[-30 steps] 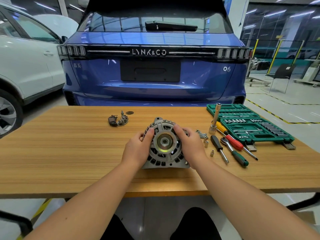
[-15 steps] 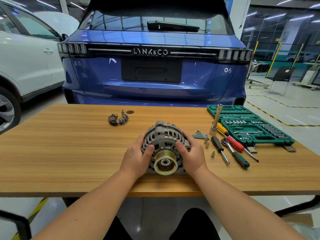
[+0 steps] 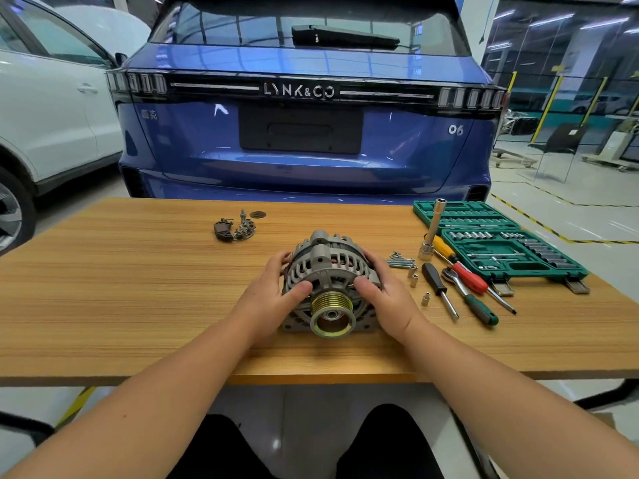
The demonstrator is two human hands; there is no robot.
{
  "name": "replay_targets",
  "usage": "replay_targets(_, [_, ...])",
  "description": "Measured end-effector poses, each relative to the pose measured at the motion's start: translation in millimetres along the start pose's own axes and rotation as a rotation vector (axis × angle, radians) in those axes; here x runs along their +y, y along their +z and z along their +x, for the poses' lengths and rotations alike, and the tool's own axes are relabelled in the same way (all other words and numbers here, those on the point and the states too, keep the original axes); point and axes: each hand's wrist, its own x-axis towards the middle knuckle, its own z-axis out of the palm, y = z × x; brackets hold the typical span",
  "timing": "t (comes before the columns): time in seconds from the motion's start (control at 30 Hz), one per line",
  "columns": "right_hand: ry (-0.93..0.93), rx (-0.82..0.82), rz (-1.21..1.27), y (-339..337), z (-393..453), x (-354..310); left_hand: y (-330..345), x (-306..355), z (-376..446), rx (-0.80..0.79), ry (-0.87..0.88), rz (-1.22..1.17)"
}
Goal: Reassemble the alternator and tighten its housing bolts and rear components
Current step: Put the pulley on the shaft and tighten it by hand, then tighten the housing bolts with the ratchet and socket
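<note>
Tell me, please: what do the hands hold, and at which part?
Both hold the alternator by its housing: left hand on its left side, right hand on its right, thumbs on the front above the pulley.

Blue car (image 3: 304,140), white car (image 3: 52,108), wooden table (image 3: 121,288)

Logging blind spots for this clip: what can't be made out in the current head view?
- Alternator rear face: turned away from the head camera, so its state is unknown.
- Housing sides: covered by the left hand and right hand.
- Housing bolts fitted or not: too small to tell; long bolts lie loose on the table.
- Socket sizes in the green case: too small.
- Rear parts: detail too small.
</note>
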Motion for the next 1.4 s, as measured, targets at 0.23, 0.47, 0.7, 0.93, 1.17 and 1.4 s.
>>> replay_targets(0.23, [0.300, 0.193, 0.156, 16.8, 21.6, -70.0, -17.3, 28.4, 24.6, -0.212, -0.024, -0.147])
replay_targets(0.47, [0.189, 0.094, -0.319, 41.3, 37.8, -78.8, -2.0, 30.5, 17.6, -0.033, -0.099, -0.164])
replay_targets(0.7, [0.054, -0.154, -0.267, 26.7, 59.7, -75.0, 19.7, 53.0, -3.0, 0.297, -0.308, 0.084])
replay_targets(0.93, [-0.001, -0.296, -0.469, 18.0, 75.6, -80.3, 34.4, 55.0, -21.9, 0.342, -0.388, 0.151])
replay_targets(1.17, [0.209, -0.036, -0.390, 44.0, 60.0, -99.2, 31.1, 60.7, -18.7, 0.372, -0.401, 0.140])
replay_targets(1.4, [0.232, 0.191, -0.593, 79.2, 46.3, -120.9, 54.1, 73.1, -21.5, 0.388, -0.447, 0.144])
